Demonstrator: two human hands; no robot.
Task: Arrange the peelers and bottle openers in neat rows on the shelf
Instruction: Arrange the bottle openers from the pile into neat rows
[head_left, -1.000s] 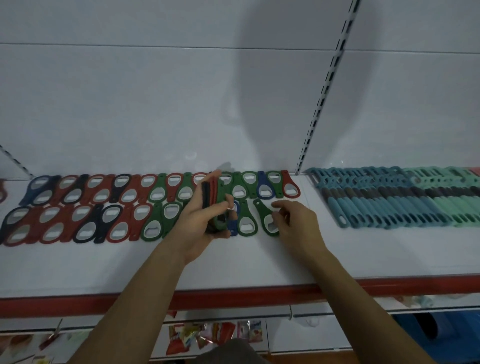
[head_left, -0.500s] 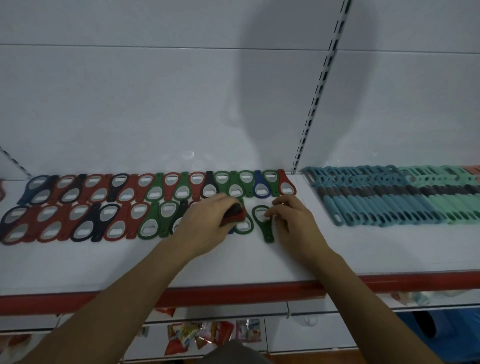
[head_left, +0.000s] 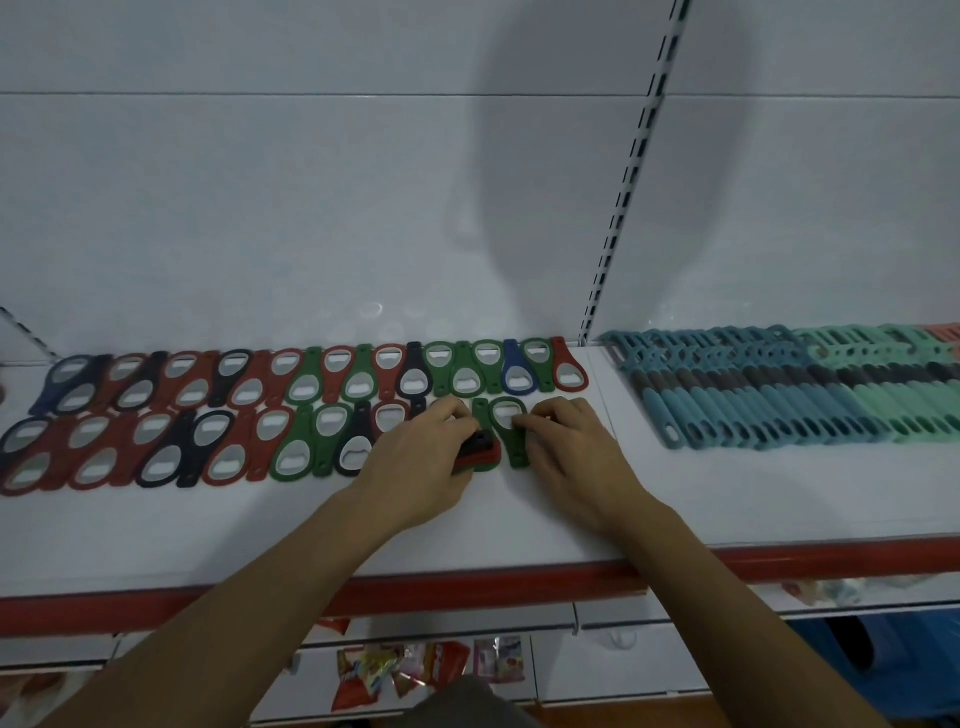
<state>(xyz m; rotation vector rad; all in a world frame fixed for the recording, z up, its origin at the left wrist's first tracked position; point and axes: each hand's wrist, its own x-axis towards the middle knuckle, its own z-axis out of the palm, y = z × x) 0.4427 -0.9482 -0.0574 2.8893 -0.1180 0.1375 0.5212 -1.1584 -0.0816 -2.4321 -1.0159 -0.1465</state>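
A white shelf (head_left: 519, 525) with a red front lip (head_left: 467, 590) meets a white back panel (head_left: 260, 208), which a slotted upright (head_left: 629, 176) divides. Left of the upright, bottle openers (head_left: 291, 410) lie in two rows; right of it lie teal and mint peelers (head_left: 779, 400). Just left of the upright's foot, the left hand (head_left: 415, 467) has its grip closed round a small stack (head_left: 480, 451), perhaps two or three openers. The right hand (head_left: 566, 457) has its grip narrow, pinching a green opener (head_left: 511, 434). Below hang snack packets (head_left: 400, 670).
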